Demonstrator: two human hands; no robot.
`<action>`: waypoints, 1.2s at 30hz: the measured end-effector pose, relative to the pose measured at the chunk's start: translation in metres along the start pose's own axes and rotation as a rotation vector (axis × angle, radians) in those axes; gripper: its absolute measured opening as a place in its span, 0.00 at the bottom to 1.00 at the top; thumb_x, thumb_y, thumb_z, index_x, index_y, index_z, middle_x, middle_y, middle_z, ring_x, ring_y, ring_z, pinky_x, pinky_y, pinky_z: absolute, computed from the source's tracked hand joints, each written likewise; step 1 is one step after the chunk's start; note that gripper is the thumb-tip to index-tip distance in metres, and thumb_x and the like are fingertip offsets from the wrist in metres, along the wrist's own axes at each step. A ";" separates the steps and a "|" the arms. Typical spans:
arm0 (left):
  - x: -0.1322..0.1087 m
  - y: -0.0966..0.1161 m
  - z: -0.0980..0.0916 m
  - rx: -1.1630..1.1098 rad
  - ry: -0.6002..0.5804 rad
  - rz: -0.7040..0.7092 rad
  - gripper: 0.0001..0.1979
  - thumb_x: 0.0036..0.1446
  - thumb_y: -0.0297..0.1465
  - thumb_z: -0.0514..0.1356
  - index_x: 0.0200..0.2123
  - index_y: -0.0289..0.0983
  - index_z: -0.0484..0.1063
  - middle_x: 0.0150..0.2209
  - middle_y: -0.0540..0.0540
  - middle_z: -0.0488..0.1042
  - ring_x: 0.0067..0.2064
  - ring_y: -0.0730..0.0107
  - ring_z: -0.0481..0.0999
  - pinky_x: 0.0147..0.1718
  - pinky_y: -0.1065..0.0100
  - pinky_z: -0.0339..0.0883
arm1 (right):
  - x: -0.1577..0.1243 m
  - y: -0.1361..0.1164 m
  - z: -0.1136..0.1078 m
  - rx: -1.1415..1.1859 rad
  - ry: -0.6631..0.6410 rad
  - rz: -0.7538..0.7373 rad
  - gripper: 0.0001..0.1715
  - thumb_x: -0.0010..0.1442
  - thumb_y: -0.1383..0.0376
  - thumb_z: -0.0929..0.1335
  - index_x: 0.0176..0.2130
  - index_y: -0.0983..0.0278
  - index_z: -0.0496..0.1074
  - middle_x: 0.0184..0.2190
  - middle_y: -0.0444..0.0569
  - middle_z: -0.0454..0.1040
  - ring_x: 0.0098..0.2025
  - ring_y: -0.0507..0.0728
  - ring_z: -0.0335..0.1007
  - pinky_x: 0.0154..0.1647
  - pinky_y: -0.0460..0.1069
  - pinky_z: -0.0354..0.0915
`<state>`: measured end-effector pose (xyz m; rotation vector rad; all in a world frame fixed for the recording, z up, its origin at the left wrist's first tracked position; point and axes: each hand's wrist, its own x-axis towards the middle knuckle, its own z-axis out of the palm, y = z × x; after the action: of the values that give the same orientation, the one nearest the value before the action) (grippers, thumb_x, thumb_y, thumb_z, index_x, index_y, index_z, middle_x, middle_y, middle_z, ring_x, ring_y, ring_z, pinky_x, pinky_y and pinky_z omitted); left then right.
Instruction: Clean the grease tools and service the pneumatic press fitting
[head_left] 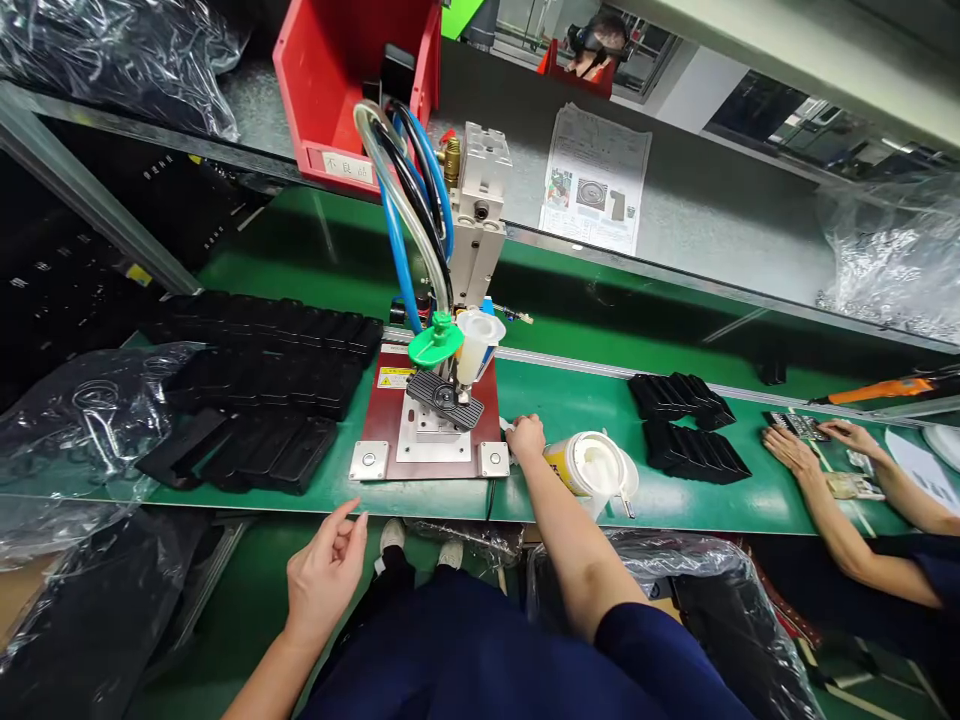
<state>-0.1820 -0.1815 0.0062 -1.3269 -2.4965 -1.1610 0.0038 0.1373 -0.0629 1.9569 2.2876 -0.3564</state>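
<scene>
My left hand (328,572) is raised in front of the bench edge, its fingers apart and nothing in them. Beside the right edge of the dark red machine base (382,425), my right hand (526,438) has its fingers curled round a small whitish thing that is mostly hidden. On the machine's fixture lies a black ribbed part (427,388), under a nozzle with a white cup (480,335) and a green cap (437,340). A tub of white paste (596,465) stands just right of my right hand.
Rows of black parts (266,385) lie at left, smaller stacks (694,450) at right. A red bin (300,90) and a paper sheet (596,180) are on the shelf. A co-worker's hands (795,455) work far right, near an orange tool (877,390).
</scene>
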 end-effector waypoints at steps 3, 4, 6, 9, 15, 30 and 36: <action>0.000 -0.002 0.001 0.003 -0.006 0.018 0.13 0.61 0.34 0.57 0.45 0.32 0.72 0.21 0.54 0.70 0.18 0.82 0.66 0.24 0.78 0.63 | -0.001 -0.002 -0.003 0.007 0.003 -0.004 0.18 0.64 0.60 0.65 0.52 0.64 0.67 0.52 0.53 0.68 0.49 0.58 0.69 0.48 0.57 0.68; 0.000 -0.003 0.002 0.002 -0.008 0.022 0.13 0.61 0.34 0.57 0.45 0.32 0.72 0.21 0.54 0.70 0.18 0.82 0.65 0.24 0.78 0.62 | -0.001 -0.003 -0.005 0.015 0.006 -0.002 0.18 0.64 0.60 0.65 0.52 0.64 0.67 0.52 0.53 0.68 0.49 0.58 0.69 0.48 0.57 0.68; 0.001 -0.004 0.004 -0.005 -0.014 0.033 0.13 0.61 0.34 0.57 0.45 0.33 0.72 0.21 0.55 0.71 0.18 0.82 0.66 0.24 0.78 0.63 | -0.003 -0.005 -0.010 0.042 0.018 0.009 0.18 0.64 0.60 0.65 0.52 0.64 0.67 0.52 0.53 0.68 0.49 0.58 0.69 0.49 0.58 0.68; 0.006 -0.002 0.008 -0.045 -0.014 0.051 0.12 0.61 0.34 0.58 0.45 0.33 0.72 0.21 0.55 0.71 0.18 0.82 0.66 0.25 0.78 0.63 | -0.004 -0.008 -0.021 0.107 0.030 0.041 0.18 0.64 0.60 0.66 0.52 0.64 0.67 0.52 0.53 0.68 0.49 0.58 0.69 0.49 0.58 0.68; 0.021 0.011 0.015 -0.134 -0.012 0.126 0.12 0.61 0.32 0.58 0.46 0.34 0.71 0.22 0.55 0.70 0.18 0.82 0.64 0.24 0.78 0.63 | -0.009 -0.007 -0.046 0.283 -0.008 0.134 0.20 0.64 0.59 0.66 0.52 0.66 0.67 0.50 0.53 0.69 0.47 0.58 0.70 0.47 0.57 0.69; 0.055 0.045 0.030 -0.264 0.012 0.251 0.11 0.62 0.32 0.55 0.46 0.34 0.70 0.21 0.55 0.70 0.17 0.81 0.64 0.24 0.77 0.64 | -0.122 -0.064 -0.273 0.985 0.388 -0.733 0.09 0.54 0.60 0.70 0.33 0.63 0.71 0.50 0.54 0.70 0.45 0.57 0.71 0.29 0.46 0.67; 0.051 0.041 0.032 -0.312 0.040 0.236 0.12 0.63 0.33 0.54 0.46 0.34 0.70 0.21 0.55 0.70 0.17 0.81 0.64 0.23 0.77 0.64 | -0.150 -0.108 -0.336 0.696 0.344 -1.078 0.04 0.54 0.67 0.71 0.34 0.63 0.72 0.48 0.52 0.70 0.45 0.55 0.69 0.29 0.46 0.66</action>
<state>-0.1753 -0.1130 0.0277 -1.5990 -2.1200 -1.5431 -0.0556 0.0617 0.3087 0.6842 3.6289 -1.0665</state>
